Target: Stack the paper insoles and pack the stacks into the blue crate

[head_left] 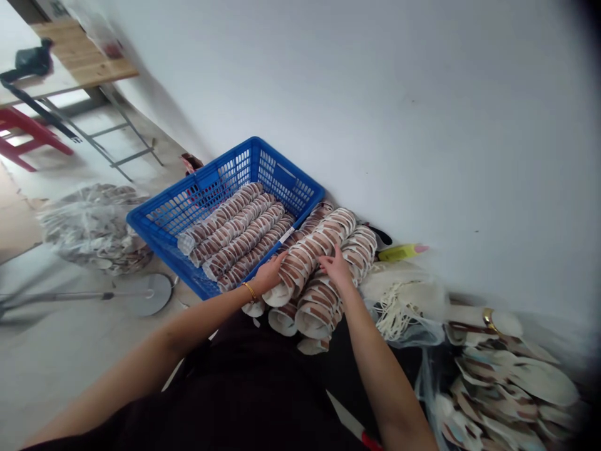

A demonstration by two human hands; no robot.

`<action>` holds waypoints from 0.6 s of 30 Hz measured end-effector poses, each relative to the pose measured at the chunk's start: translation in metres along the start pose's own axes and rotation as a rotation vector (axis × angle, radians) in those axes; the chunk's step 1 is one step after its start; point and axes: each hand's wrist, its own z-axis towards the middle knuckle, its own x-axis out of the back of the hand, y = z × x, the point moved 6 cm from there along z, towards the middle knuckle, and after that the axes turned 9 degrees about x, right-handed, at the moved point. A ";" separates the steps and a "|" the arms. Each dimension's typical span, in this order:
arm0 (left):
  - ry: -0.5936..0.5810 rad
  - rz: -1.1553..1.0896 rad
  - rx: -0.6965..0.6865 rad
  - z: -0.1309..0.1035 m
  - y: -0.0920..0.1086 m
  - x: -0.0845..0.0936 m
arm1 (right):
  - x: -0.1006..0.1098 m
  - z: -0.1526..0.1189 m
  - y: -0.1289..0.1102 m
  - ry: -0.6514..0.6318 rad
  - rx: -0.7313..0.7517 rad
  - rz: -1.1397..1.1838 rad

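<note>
Several long stacks of nested brown-and-white pieces lie in a pile beside a blue basket. My left hand rests against the lower left side of the top stack, its fingertips partly hidden. My right hand touches the right side of that same stack, with thumb and fingers apart. Under and to the right of it is another stack. Inside the blue basket, more such stacks lie side by side.
A white wall rises behind the basket. Right of the pile are a bundle of pale strings and loose patterned pieces. At left are a filled clear bag, a wooden table and a red stool.
</note>
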 end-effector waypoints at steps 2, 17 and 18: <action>-0.020 -0.019 -0.006 0.000 0.000 -0.001 | -0.001 0.001 0.000 0.001 0.006 0.006; -0.082 -0.085 0.001 0.001 0.001 -0.001 | 0.019 0.016 -0.025 0.161 0.201 -0.497; -0.081 -0.085 0.001 0.001 0.001 -0.001 | 0.022 0.015 -0.030 0.181 0.228 -0.534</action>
